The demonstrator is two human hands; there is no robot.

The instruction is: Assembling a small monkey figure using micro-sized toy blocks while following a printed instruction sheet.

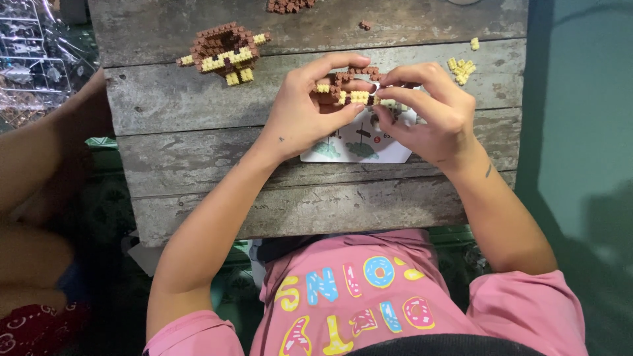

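Weathered wooden table [198, 105], left hand [306, 112] and right hand [432, 115] raised, fingers pinching brick model [349, 89]

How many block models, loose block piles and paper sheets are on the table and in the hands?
Block models: 2, one held in both hands, one on the table
Loose block piles: 2, brown, yellow
Paper sheets: 1
Total: 5

We see a table [198, 132] of grey, weathered wooden planks, rough and cracked, matt throughout. The small brown and yellow studded plastic brick piece [349, 89] looks hard and faintly glossy. A smooth white printed paper sheet [359, 145] lies near the table's front edge.
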